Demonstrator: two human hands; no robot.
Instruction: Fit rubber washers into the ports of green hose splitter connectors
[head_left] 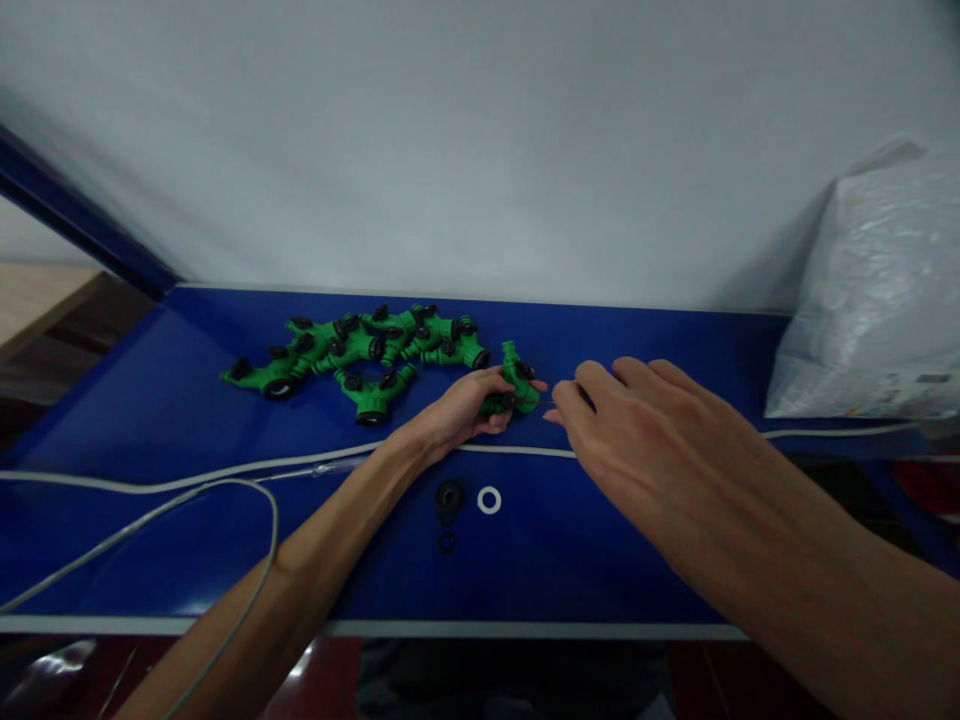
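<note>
My left hand (469,408) grips a green plastic hose fitting (516,385) with black knobs, holding it just above the blue table (187,420). My right hand (637,420) reaches to the fitting's right end with thumb and forefinger pinched at it; whatever sits between the fingertips is too small to make out. A pile of several similar green fittings (360,355) lies behind and left of my left hand. Below the hands on the table lie a white ring (489,500), a black ring (449,495) and a smaller black ring (446,542).
A white cable (225,475) runs across the table and loops off the front edge at the left. A clear plastic bag (877,300) stands at the right against the white wall. A wooden surface (37,295) shows at far left.
</note>
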